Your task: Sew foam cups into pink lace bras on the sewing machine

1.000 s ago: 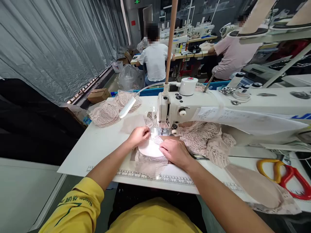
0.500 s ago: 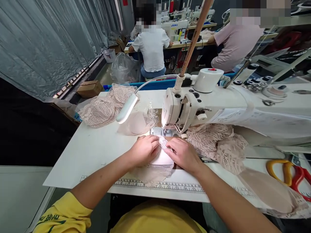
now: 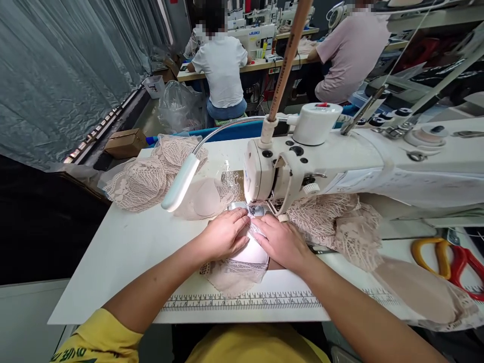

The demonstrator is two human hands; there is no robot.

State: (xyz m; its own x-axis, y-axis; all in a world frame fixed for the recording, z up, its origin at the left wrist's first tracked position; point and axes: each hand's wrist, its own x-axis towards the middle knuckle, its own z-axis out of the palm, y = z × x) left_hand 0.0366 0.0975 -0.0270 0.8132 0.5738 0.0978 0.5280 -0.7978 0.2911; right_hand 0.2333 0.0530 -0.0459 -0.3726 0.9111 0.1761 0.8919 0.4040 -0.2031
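Lace-edged cloth [image 3: 236, 278] lies on the table [image 3: 109, 275] just in front of the sewing machine's [image 3: 260, 174] needle area, its upper part under two bare hands. From where I stand, the left hand [image 3: 226, 235] is palm down with fingers stretched over the cloth's left side, thumb apart; the right hand [image 3: 283, 242] covers the other side, its fingers likewise laid on rather than clasped. Whether any fingertip pinches an edge underneath, I can't tell.

It looks almost weightless to me, limp and sheer at the near border, with the smooth white middle perhaps firmer. I'd expect it to slide easily and the open lace to stretch or snag, so flat pressure on both sides of that middle seems the best hold, fingertips short of the needle.

A similar pale piece [image 3: 207, 199] lies beyond the left hand, under the lamp [image 3: 181, 185]; a lace heap [image 3: 321, 216] sits right of the right hand.
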